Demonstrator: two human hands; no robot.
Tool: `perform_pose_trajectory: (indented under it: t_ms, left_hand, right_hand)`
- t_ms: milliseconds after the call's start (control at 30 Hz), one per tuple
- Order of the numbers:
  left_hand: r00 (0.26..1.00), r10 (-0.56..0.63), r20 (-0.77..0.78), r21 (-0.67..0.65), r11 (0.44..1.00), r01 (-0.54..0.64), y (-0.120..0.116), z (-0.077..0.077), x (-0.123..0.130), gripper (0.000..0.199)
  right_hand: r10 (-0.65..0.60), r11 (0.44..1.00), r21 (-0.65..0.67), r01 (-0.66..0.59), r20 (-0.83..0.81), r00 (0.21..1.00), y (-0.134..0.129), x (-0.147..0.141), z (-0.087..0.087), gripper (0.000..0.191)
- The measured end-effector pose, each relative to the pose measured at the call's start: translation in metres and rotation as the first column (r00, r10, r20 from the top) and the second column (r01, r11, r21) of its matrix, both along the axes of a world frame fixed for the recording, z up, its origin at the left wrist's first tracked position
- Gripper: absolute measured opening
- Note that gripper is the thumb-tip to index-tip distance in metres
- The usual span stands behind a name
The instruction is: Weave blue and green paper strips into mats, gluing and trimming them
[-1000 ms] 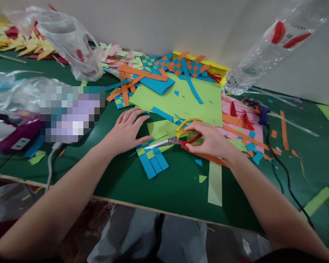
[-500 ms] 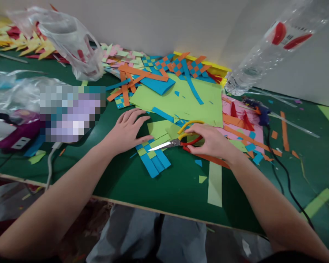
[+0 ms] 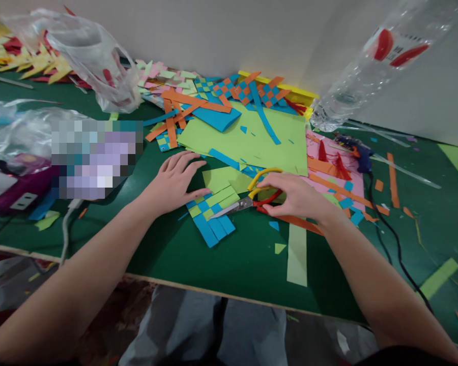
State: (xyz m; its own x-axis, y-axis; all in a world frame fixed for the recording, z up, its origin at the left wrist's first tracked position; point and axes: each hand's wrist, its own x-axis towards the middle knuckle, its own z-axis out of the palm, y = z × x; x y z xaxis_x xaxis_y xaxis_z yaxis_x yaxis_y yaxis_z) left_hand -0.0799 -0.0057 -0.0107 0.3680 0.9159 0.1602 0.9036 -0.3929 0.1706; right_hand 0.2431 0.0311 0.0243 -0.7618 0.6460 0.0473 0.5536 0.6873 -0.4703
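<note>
My right hand (image 3: 292, 195) grips scissors (image 3: 245, 203) by their yellow and red handles. The closed-looking blades point left, their tip over a woven paper piece (image 3: 209, 216) of blue and light-green strips. On the green table, that piece has its loose blue ends toward me. My left hand (image 3: 178, 183) lies with fingers spread on the table, its thumb at the upper left corner of the weave. Just beyond the weave are light-green paper pieces (image 3: 226, 179), and a large light-green sheet (image 3: 267, 133) lies farther back.
A clear plastic bottle (image 3: 356, 84) leans at back right, near a dark glue gun (image 3: 361, 152) with a black cord. Woven pieces (image 3: 244, 90) and orange strips (image 3: 198, 100) pile behind. A bagged cup (image 3: 95, 56) stands at back left. A light-green strip (image 3: 297, 254) lies near the front edge.
The scissors' tip has shifted slightly toward me and right, showing more of the weave's green strips. My left hand stays almost in place; the whole view has drifted slightly.
</note>
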Motion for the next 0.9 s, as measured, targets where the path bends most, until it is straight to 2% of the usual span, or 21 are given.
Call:
perform_pose_trajectory:
  t_ms: [167,400,600,900]
  left_hand:
    - [1.0,-0.002,0.0,-0.016,1.0,0.002,0.0,0.001,0.001,0.071]
    - [1.0,0.001,-0.002,-0.027,1.0,-0.001,0.001,0.0,0.0,0.073]
    - [1.0,0.005,-0.006,-0.025,1.0,-0.005,0.001,0.001,0.0,0.075]
    - [1.0,0.005,-0.002,-0.033,0.999,-0.005,0.001,0.001,0.0,0.073]
  right_hand:
    - [-0.025,0.998,-0.054,0.023,-0.034,0.999,0.0,0.006,0.0,0.035]
    - [-0.171,0.984,0.041,0.172,-0.042,0.984,-0.001,0.001,0.0,0.034]
    - [-0.146,0.989,0.038,0.145,0.018,0.989,0.002,0.005,-0.003,0.036]
    - [-0.108,0.993,-0.045,0.11,0.029,0.994,0.006,0.014,-0.004,0.035]
